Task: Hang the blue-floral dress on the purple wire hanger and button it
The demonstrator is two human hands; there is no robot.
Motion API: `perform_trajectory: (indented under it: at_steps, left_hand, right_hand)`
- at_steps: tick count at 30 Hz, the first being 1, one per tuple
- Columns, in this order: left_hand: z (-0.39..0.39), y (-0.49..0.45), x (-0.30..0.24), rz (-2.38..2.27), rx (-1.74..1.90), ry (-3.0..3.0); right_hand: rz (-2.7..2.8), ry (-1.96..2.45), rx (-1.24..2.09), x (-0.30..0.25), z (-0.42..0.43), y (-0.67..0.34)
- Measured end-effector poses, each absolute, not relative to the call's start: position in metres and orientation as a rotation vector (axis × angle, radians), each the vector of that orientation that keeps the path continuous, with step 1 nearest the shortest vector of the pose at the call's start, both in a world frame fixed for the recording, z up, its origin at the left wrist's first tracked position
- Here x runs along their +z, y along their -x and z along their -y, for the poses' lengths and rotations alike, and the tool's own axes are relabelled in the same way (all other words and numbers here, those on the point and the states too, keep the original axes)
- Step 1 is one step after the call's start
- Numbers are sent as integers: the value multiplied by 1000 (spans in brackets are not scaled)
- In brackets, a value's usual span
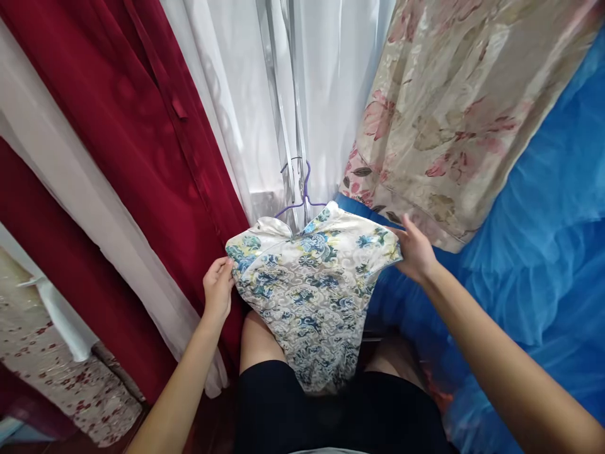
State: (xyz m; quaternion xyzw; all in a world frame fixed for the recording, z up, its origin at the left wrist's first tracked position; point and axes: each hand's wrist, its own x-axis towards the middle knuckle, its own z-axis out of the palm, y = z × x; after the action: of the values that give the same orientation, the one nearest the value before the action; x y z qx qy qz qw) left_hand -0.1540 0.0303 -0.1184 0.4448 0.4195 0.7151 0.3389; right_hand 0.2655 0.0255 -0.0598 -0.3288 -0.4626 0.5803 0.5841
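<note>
A white garment with blue, green and yellow floral print, a dress or blouse [312, 284], hangs on a purple hanger [305, 189] in front of me. Its lower part drops between my thighs. At its left shoulder edge, my left hand [218, 287] pinches the cloth between thumb and fingers. My right hand [416, 249] grips the opposite sleeve edge; the thumb points up and the other fingers are partly hidden behind the fabric. The hanger's arms disappear inside the neckline, and its hook lies against white cloth.
Long dark red drapes [127, 113] and white drapes [326, 82] hang at the left and centre. A beige cloth with pink flowers [439, 126] hangs at the upper right, beside ruffled blue tulle [529, 252]. Lower left is a floral-patterned fabric [70, 378].
</note>
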Motion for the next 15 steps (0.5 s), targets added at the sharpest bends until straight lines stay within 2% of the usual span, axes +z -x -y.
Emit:
perform_trajectory:
  at_steps: [4,9,15]
  left_hand:
    - [-20,145,-106,-1120,2051,-1240]
    - [-3,110,-86,-1276,2361,-1739]
    - [9,94,-83,-1211,2282,-1892]
  right_hand:
    - [1147,840,1191,-54,-6,-262]
    - [957,733,1085,-36,-1,-243]
    - [848,774,1059,-25,20,-253]
